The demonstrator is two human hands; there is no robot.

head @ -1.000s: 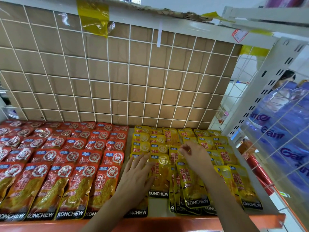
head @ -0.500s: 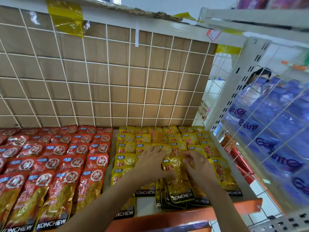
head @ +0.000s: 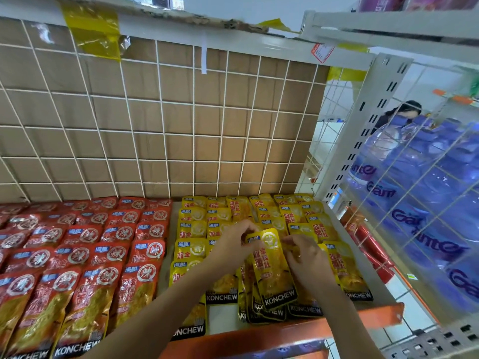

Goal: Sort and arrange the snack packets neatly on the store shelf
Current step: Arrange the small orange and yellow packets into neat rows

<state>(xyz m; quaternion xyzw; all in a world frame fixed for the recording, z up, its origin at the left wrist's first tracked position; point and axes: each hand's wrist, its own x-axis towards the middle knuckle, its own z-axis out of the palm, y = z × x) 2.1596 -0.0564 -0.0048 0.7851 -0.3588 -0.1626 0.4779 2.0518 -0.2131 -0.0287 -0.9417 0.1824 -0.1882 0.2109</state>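
Red packets (head: 77, 255), left part of shelf (head: 223, 320): overlapped rows, tidy, leave alone. Yellow rows (head: 191, 229) next, left two columns neat.

Left hand (head: 233, 244): fingers curled, pinching the upper left corner of the top packet (head: 272, 265). That packet lies tilted on the fanned front stack (head: 264, 312) in the middle of the yellow section, logo end toward the orange lip (head: 285, 335). Right hand (head: 308, 257): pinching the packet's upper right edge, fingertips near the left hand's. Blue packs (head: 427, 203) behind wire at far right, not involved.

Step, as I judge it, is squaring this packet into its column. To do it well:
- Keep both pinches at the top corners.
- Turn the packet until its sides run parallel to the neighbouring columns.
- Lay it so the header of the packet behind shows, with the same overlap as the neat columns.
- Probably square the fanned stack underneath first, or the packet will likely sit crooked again.

Changes: a second ago the left hand lay flat and spread on the left yellow column; now it is on the middle stack, pinching. The right hand reached further back then; now it is nearer the front. Half a second ago both hands were already at this stack. The view has swung right, showing fewer red packets and more blue packs.
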